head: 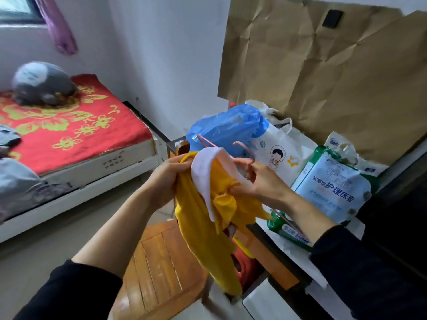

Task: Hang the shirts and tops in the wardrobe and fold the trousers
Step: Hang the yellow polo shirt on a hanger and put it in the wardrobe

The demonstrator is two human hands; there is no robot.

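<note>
A yellow top (203, 225) with a white collar (203, 172) hangs in front of me at mid frame. My left hand (168, 179) grips its shoulder on the left side. My right hand (256, 181) pinches the cloth near the collar and also holds the neck of a pink wire hanger (245, 148). One hanger arm sticks out at the upper left, the other shows below my right wrist. The rest of the hanger is hidden inside the top. No wardrobe is in view.
A wooden chair (161, 264) stands under the top. On the right, a dark cabinet (392, 204) carries a blue bag (226, 128), a white cartoon bag (277, 153) and a pad package (332, 185). A bed with a red blanket (69, 128) and grey clothes (16, 181) fills the left.
</note>
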